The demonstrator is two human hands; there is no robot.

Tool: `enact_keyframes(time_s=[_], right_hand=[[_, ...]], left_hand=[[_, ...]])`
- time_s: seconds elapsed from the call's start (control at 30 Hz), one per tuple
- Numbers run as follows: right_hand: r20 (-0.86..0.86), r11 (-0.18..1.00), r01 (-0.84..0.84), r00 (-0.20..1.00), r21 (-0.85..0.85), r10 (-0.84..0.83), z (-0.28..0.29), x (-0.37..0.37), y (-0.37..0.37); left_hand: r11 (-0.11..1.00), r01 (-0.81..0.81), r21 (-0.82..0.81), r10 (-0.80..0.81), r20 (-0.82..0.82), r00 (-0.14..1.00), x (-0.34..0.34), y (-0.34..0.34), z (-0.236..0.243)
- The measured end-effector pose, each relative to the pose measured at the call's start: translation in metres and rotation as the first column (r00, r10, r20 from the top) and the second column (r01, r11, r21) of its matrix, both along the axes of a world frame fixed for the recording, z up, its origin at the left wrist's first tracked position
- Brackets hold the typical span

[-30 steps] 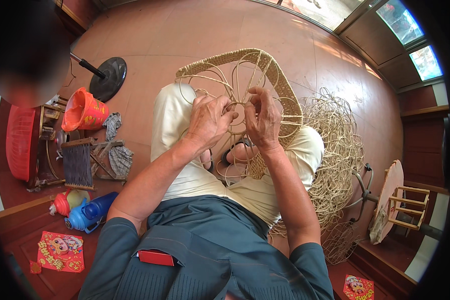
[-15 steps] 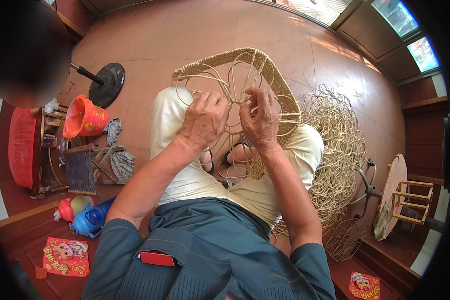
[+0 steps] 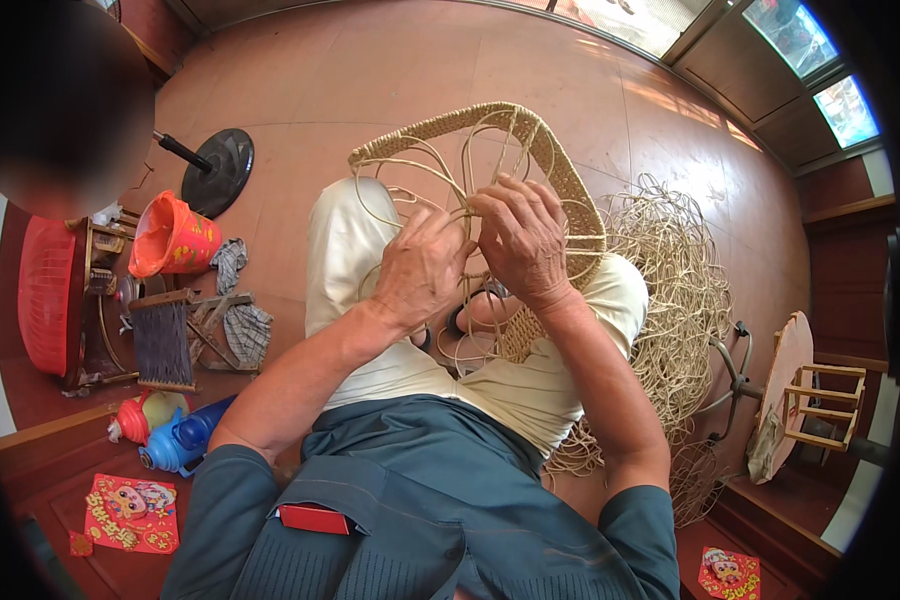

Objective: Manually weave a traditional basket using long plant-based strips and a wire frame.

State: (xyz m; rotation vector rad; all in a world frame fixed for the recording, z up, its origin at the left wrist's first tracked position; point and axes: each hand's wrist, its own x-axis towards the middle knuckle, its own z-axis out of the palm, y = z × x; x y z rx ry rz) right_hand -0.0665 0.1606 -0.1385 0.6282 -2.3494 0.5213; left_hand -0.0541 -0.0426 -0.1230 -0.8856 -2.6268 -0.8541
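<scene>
Across my knees rests a rounded woven straw frame point(image 3: 567, 165) with a braided band for its rim. Straw cords point(image 3: 425, 158) run in loops from the band toward the middle. My left hand point(image 3: 422, 262) is closed there, its fingertips pinching cord. Close beside it, my right hand point(image 3: 522, 238) is bent over the same meeting point with its fingers curled in on the cord. The fingertips hide the exact crossing. The lower part of the band passes between my legs.
A large heap of loose straw cord point(image 3: 670, 290) lies on the floor right of my leg. Further right stands a round-topped stool point(image 3: 782, 385). On the left are a red bucket point(image 3: 175, 235), a folding stool point(image 3: 163, 340), a blue flask point(image 3: 175, 440) and a round black base point(image 3: 217, 172).
My right hand has turned over and moved slightly left, its fingers now reaching over the middle cords. The left hand has shifted a little right and down, nearer to it.
</scene>
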Motion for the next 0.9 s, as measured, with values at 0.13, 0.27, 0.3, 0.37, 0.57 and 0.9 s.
enact_keyframes(time_s=[0.13,0.27,0.3,0.37,0.57,0.9], right_hand=[[0.044,0.994,-0.103,0.994,0.028,0.101,0.0,-0.013,0.011],[0.099,0.981,-0.169,0.982,0.098,0.16,0.016,-0.016,0.018],[0.093,0.973,-0.194,0.979,0.122,0.184,0.016,-0.017,0.02],[0.115,0.968,-0.206,0.975,0.143,0.191,0.015,-0.022,0.023],[0.209,0.959,-0.273,0.945,0.079,0.252,0.011,-0.034,0.018],[0.212,0.965,-0.263,0.943,0.012,0.255,0.006,-0.041,0.026]], left_hand=[[0.984,0.01,0.18,-0.083,0.403,0.911,-0.003,-0.017,0.024],[0.95,-0.067,0.305,-0.119,0.554,0.824,-0.007,-0.029,0.038],[0.928,-0.111,0.356,-0.148,0.624,0.767,-0.007,-0.033,0.039],[0.903,-0.159,0.4,-0.18,0.687,0.704,-0.006,-0.037,0.045],[0.759,-0.258,0.598,-0.374,0.724,0.58,-0.005,-0.051,0.06],[0.557,-0.472,0.683,-0.173,0.652,0.738,-0.02,-0.177,0.122]])
